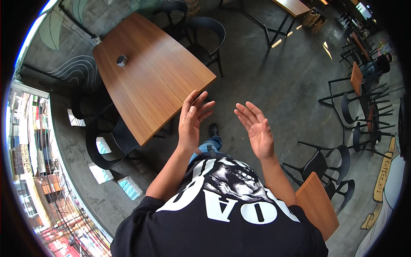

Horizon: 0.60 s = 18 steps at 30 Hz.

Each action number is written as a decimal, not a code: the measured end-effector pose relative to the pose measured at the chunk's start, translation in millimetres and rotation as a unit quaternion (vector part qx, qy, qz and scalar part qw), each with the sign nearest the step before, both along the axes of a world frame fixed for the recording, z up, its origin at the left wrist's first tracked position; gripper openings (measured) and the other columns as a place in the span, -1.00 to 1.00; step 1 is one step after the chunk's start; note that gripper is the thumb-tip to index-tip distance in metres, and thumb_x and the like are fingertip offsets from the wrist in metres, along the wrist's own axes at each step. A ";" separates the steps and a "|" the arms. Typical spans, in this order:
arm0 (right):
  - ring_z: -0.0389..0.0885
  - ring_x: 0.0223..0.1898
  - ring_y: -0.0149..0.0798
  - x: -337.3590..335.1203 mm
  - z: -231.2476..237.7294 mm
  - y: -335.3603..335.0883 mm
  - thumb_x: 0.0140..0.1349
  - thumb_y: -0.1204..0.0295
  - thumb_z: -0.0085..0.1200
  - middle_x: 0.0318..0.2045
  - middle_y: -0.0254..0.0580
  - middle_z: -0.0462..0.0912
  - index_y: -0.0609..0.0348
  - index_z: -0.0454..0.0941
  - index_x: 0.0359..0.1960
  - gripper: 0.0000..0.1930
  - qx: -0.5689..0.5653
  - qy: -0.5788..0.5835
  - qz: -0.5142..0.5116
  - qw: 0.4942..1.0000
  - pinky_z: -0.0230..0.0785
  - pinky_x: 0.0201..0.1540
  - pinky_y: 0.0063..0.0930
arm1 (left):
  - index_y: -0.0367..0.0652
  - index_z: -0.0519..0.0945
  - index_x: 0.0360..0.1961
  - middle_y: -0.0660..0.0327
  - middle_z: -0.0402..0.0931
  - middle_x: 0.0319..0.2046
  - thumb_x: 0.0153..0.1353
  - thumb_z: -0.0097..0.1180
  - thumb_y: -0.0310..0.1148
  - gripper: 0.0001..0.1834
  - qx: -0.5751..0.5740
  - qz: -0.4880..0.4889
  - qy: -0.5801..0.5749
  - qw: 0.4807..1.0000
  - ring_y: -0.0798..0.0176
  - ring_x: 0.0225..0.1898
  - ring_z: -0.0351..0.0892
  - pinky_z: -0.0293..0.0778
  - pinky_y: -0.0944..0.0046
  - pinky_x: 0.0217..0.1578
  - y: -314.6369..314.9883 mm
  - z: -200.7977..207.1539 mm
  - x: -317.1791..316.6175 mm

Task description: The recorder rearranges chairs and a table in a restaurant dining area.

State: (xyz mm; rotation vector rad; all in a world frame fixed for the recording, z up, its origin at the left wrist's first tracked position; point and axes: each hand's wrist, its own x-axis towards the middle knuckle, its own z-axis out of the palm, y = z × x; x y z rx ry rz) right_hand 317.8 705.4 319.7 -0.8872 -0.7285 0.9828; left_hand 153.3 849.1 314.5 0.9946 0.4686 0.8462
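Both hands are raised in front of my body with nothing in them. My left hand (193,118) has its fingers stretched out and apart, and in the picture it overlaps the near corner of a long brown wooden table (150,73); whether it touches the table I cannot tell. My right hand (256,128) is held up over the grey floor, fingers extended and thumb apart, the palm partly showing. A small round metal container (122,60) sits toward the far left part of the tabletop.
Black chairs (205,36) stand at the table's far side, with another black chair (105,141) at its left. To the right are more chairs (319,162) and a smaller wooden table (317,205). White-and-blue packs (129,187) lie along the window side at left.
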 end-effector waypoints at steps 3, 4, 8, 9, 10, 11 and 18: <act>0.25 0.43 0.02 25.8 1.5 23.6 0.46 -0.18 -0.31 0.38 0.21 0.27 0.26 0.12 0.44 -0.21 -0.029 -0.019 0.001 0.999 -0.04 0.51 -0.18 | -0.15 0.15 0.44 -0.05 0.29 0.37 0.41 -0.10 0.10 -0.25 -0.010 -0.002 -0.002 1.000 0.01 0.28 0.44 0.33 0.05 0.27 34.2 -9.9 30.6; 0.25 0.43 0.02 38.4 1.0 33.2 0.46 -0.18 -0.31 0.38 0.21 0.27 0.26 0.12 0.44 -0.21 -0.034 -0.022 0.002 0.999 -0.04 0.51 -0.18 | -0.16 0.15 0.44 -0.05 0.29 0.37 0.40 -0.09 0.11 -0.24 -0.005 -0.007 0.000 1.000 0.01 0.28 0.44 0.33 0.06 0.28 44.9 -11.9 42.0; 0.25 0.43 0.03 78.4 -0.7 70.4 0.47 -0.16 -0.31 0.39 0.21 0.27 0.27 0.11 0.44 -0.22 -0.055 -0.029 -0.019 0.998 -0.04 0.51 -0.17 | -0.18 0.13 0.44 -0.04 0.29 0.37 0.40 -0.09 0.12 -0.22 -0.026 -0.027 -0.005 0.999 0.02 0.28 0.45 0.33 0.07 0.28 79.2 -12.6 80.1; 0.26 0.42 0.03 84.8 -1.8 78.6 0.48 -0.13 -0.31 0.37 0.21 0.29 0.28 0.12 0.43 -0.25 -0.049 -0.012 -0.032 0.998 -0.04 0.50 -0.17 | -0.20 0.12 0.44 -0.04 0.29 0.37 0.40 -0.10 0.11 -0.23 -0.027 -0.032 0.012 0.999 0.03 0.27 0.45 0.34 0.08 0.28 85.3 -10.5 86.3; 0.28 0.41 0.03 90.8 -2.3 86.4 0.50 -0.09 -0.31 0.36 0.22 0.31 0.30 0.13 0.43 -0.27 -0.042 0.004 -0.044 0.998 -0.03 0.50 -0.16 | -0.20 0.12 0.44 -0.04 0.29 0.37 0.40 -0.10 0.11 -0.23 -0.030 -0.031 0.015 0.999 0.03 0.27 0.45 0.34 0.08 0.28 90.9 -10.7 90.7; 0.28 0.41 0.03 95.6 -2.1 94.0 0.50 -0.09 -0.31 0.36 0.22 0.31 0.30 0.13 0.43 -0.27 -0.045 0.007 -0.042 0.998 -0.03 0.50 -0.16 | -0.20 0.13 0.44 -0.03 0.29 0.36 0.41 -0.10 0.10 -0.23 -0.039 -0.034 0.022 0.998 0.04 0.27 0.46 0.34 0.09 0.27 95.7 -11.2 94.3; 0.24 0.43 0.04 140.3 -14.0 146.8 0.49 -0.14 -0.33 0.38 0.23 0.27 0.29 0.11 0.44 -0.24 -0.055 0.028 0.032 0.998 -0.05 0.51 -0.18 | -0.19 0.14 0.44 -0.02 0.31 0.35 0.42 -0.10 0.08 -0.25 -0.052 0.015 0.079 0.995 0.05 0.26 0.47 0.37 0.10 0.25 139.7 -27.8 129.3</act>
